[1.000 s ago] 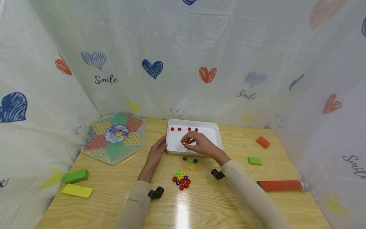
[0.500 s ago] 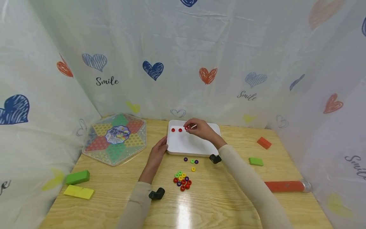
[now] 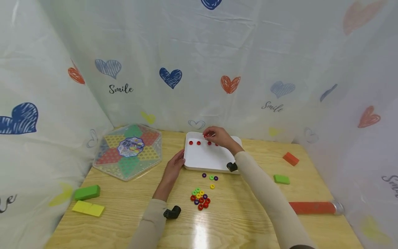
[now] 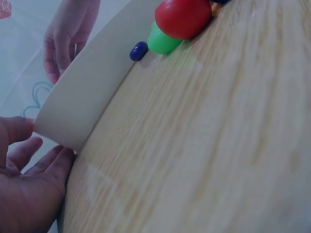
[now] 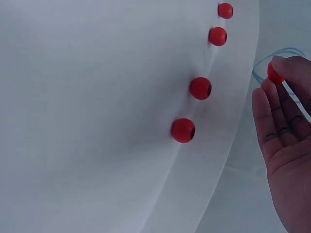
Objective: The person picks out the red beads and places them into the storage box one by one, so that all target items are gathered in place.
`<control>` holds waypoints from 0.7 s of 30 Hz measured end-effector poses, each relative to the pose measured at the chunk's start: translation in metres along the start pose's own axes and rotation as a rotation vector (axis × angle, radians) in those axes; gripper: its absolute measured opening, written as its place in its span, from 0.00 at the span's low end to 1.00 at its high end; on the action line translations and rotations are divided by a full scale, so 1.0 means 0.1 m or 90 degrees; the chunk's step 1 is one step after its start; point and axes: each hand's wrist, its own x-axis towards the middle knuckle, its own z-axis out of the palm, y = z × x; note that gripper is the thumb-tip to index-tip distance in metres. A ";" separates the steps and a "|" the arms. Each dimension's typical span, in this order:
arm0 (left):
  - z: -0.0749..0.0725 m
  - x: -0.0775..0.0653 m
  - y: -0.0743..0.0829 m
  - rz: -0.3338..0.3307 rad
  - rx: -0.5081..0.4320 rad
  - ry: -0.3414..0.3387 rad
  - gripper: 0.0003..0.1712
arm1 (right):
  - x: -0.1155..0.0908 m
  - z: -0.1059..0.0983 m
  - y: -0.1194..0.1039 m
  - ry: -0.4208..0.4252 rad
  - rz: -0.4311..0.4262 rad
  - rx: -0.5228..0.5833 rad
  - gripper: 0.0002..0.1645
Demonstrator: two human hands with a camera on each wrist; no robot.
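Note:
A white tray point(image 3: 203, 159) stands at the back of the table with several red beads point(image 3: 198, 143) in a row along its far side. My left hand point(image 3: 174, 167) holds the tray's near-left corner; in the left wrist view its thumb is at the rim and its fingers are at the wall's lower edge. My right hand point(image 3: 220, 137) pinches one red bead point(image 5: 275, 73) between thumb and fingertips, raised over the tray's far rim. Loose beads point(image 3: 201, 200) in red, yellow, green and purple lie in front of the tray, a few purple, green and yellow ones point(image 3: 212, 186) nearer to it.
A hexagonal star-patterned game board point(image 3: 127, 152) lies at the left. Green point(image 3: 87, 192) and yellow point(image 3: 88, 208) blocks sit at the front left. On the right are an orange block point(image 3: 291, 159), a green block point(image 3: 281, 179) and a red tube point(image 3: 314, 208). A heart-printed curtain point(image 3: 199, 97) surrounds the table.
My right hand has moved from over the tray's middle to its far edge, carrying the red bead. The left hand stays at the tray. The view has shifted slightly.

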 end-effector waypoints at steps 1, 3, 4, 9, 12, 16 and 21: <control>0.00 0.00 0.00 0.002 0.004 -0.001 0.27 | 0.01 0.02 0.02 -0.002 0.005 -0.007 0.13; 0.01 0.00 0.00 0.001 0.004 -0.002 0.27 | 0.03 0.05 0.06 -0.011 0.018 -0.023 0.11; 0.01 -0.01 0.00 0.001 0.005 -0.003 0.28 | 0.03 0.06 0.07 -0.017 0.024 -0.030 0.11; 0.01 -0.01 0.00 0.005 0.009 -0.001 0.27 | 0.07 0.13 0.07 -0.043 0.035 -0.047 0.12; 0.00 0.00 0.00 0.008 0.012 0.002 0.27 | 0.10 0.15 0.07 -0.053 0.031 -0.081 0.11; 0.00 0.00 -0.01 -0.006 0.020 0.010 0.27 | 0.14 0.17 0.07 -0.077 0.028 -0.137 0.11; -0.01 0.00 -0.01 -0.010 0.021 0.007 0.27 | 0.17 0.18 0.04 -0.093 0.020 -0.167 0.10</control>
